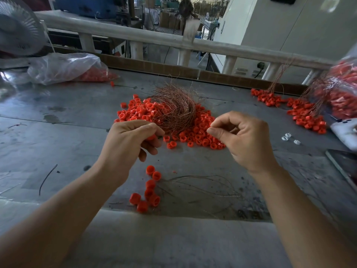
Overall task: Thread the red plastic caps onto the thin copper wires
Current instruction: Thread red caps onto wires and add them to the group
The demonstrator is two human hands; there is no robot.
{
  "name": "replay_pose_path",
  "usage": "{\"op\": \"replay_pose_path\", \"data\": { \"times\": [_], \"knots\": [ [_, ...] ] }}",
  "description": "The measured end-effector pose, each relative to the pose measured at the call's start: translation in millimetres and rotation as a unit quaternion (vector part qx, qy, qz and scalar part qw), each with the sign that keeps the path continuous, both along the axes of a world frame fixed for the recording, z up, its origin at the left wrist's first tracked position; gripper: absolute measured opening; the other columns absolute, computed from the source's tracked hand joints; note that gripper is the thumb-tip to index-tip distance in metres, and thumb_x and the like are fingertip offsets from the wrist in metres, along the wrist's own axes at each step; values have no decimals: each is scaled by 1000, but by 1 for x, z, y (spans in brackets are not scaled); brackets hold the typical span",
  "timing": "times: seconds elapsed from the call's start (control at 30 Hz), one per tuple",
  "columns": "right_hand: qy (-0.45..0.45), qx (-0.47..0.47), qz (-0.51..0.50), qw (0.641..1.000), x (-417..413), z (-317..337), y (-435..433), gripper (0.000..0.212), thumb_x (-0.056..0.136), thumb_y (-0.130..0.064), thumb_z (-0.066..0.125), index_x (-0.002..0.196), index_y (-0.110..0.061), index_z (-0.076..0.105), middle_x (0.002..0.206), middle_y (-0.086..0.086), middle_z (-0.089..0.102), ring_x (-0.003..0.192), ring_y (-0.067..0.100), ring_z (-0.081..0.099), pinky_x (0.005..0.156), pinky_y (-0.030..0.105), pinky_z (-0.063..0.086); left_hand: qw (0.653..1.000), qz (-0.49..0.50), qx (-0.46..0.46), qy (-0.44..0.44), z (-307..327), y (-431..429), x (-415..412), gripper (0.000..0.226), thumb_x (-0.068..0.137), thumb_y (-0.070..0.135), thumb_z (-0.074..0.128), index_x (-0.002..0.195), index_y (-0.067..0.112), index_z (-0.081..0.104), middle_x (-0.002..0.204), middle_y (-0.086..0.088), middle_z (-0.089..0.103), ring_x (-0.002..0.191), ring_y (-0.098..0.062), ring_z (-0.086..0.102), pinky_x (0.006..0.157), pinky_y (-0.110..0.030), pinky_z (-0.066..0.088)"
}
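A heap of loose red plastic caps [201, 130] lies mid-table, with a tangled bundle of thin copper wires [173, 107] on top of it. My left hand [129, 142] is curled round a red cap [151, 137] just in front of the heap. My right hand [239, 138] pinches thumb and forefinger together near the heap's right side; a wire between them is too thin to make out. Close to me lie several caps threaded on wires [149, 190], their copper strands [202, 184] trailing right.
A grey metal table [67, 132] carries a clear bag of red caps [65, 68] at the back left and a second bag [343, 89] at the right. Threaded caps with wires [303, 113] are piled at the right. A phone [345, 130] and small white parts [288, 138] lie nearby.
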State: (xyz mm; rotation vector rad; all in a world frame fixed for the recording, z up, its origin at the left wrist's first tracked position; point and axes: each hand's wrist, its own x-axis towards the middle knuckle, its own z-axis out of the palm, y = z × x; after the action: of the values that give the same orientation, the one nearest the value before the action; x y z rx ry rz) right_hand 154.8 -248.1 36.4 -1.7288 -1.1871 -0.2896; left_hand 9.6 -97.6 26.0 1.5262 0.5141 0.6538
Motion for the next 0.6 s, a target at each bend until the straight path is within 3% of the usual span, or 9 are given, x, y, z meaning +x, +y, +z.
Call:
{"op": "replay_pose_path", "data": {
  "times": [0.13, 0.27, 0.47, 0.6],
  "knots": [
    [-23, -80, 75, 994, -1, 4, -3, 15, 68, -5, 75, 67, -16, 64, 69, -5, 59, 67, 9, 55, 59, 13, 42, 1000, 17, -12, 1, 1, 3, 0, 30, 91, 5, 49, 68, 9, 68, 53, -1, 61, 44, -9, 53, 36, -16, 36],
    [18, -139, 177, 974, -7, 6, -5, 25, 67, -10, 75, 66, -30, 61, 71, -8, 61, 68, 7, 57, 62, 19, 46, 999, 21, -27, 3, 1, 5, 0, 27, 91, 5, 49, 70, 6, 67, 53, -1, 61, 44, -9, 53, 36, -16, 37],
    [9, -101, 32, 994, 4, 8, -8, 25, 68, -8, 76, 65, -28, 61, 69, -8, 60, 66, 11, 57, 63, 20, 47, 999, -35, -30, 24, 2, 5, -3, 31, 90, 7, 51, 66, 11, 70, 57, -3, 63, 46, -10, 55, 38, -17, 38],
    [-29, -135, -35, 990, 5, 7, -7, 12, 70, -12, 77, 75, -19, 68, 76, -13, 58, 77, 11, 59, 76, 23, 46, 995, -87, 1, 50, -1, -4, -1, 30, 88, 11, 54, 65, 15, 73, 59, -4, 64, 48, -10, 56, 39, -17, 40]
  ]
}}
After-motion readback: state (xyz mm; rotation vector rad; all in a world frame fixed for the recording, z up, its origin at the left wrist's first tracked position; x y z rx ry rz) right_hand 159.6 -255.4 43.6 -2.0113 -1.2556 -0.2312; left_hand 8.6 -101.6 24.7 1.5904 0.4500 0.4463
